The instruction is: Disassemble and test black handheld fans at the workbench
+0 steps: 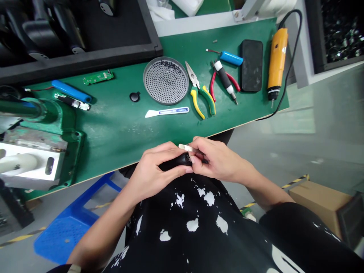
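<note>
Press: a green machine press (36,110) sits on the left end of the bench (119,132).
Blue crate: a blue plastic crate (68,227) sits on the floor below the bench's front edge.
Bench items, left side: a blue battery (71,91) lies just below a green circuit board (98,77).
Left hand: the left hand (153,170) is curled around a black casing (176,161), held above the person's lap, in front of the bench.
Right hand: the right hand (216,159) meets the left, its fingers (196,159) pinching the casing's right end; a pale tip (184,147) sticks up there.
Bench items, right side: pliers (201,98), red-handled cutters (213,85) and an orange electric screwdriver (277,57) lie well beyond the hands.
Box: a cardboard box (318,201) sits on the floor at far right.
</note>
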A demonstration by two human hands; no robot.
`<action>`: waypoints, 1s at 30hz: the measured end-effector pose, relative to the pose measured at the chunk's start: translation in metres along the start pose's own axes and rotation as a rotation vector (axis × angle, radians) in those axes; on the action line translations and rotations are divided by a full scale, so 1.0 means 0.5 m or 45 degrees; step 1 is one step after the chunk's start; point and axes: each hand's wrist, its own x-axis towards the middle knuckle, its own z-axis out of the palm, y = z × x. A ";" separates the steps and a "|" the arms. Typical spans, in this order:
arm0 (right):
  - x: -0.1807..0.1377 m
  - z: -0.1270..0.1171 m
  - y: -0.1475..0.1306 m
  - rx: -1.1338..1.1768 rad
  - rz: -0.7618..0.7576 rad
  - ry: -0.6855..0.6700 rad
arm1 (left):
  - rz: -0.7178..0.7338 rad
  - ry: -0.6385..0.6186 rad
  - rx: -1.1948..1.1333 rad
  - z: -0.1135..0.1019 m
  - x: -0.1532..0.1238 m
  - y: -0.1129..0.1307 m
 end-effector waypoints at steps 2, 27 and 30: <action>-0.002 -0.001 0.004 0.029 -0.004 0.000 | 0.002 -0.012 -0.033 0.001 0.000 -0.002; -0.006 -0.005 0.012 0.221 -0.119 0.159 | -0.005 0.033 -0.173 -0.003 -0.011 -0.022; -0.003 0.002 0.005 0.209 -0.155 0.261 | -0.004 0.053 -0.119 -0.006 -0.010 -0.015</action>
